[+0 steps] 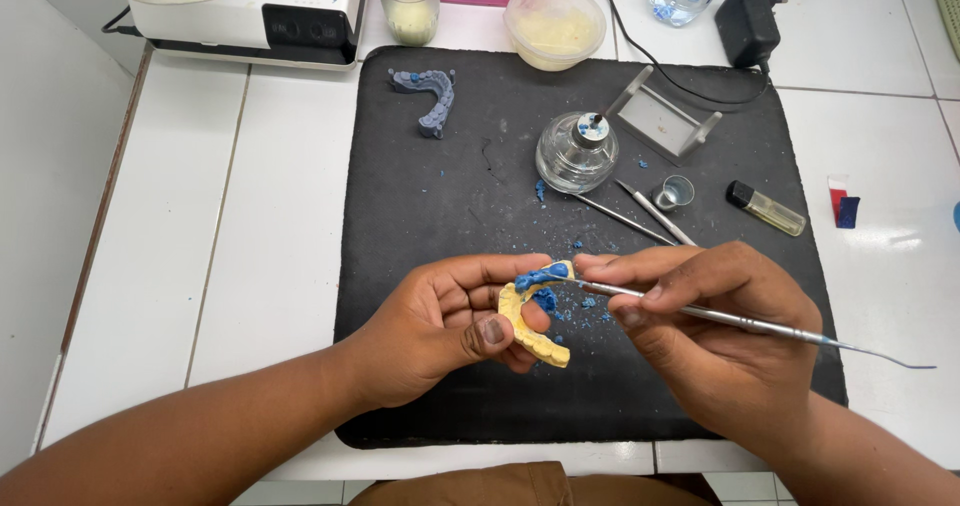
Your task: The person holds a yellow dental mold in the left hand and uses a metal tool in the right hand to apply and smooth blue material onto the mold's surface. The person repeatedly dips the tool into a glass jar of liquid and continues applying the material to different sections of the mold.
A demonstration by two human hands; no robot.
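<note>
My left hand grips a yellow horseshoe-shaped dental cast with blue wax on its upper end. My right hand pinches a thin metal carving tool like a pen, its near tip touching the blue wax and its far tip pointing right. Both hands hover over the front of a black work mat. Small blue wax crumbs lie on the mat under the cast.
On the mat: a grey-blue dental arch model, a glass spirit burner, two metal instruments, a small metal cap, a lighter, a clear stand. Behind: a white machine, cup, bowl, bottle, black adapter.
</note>
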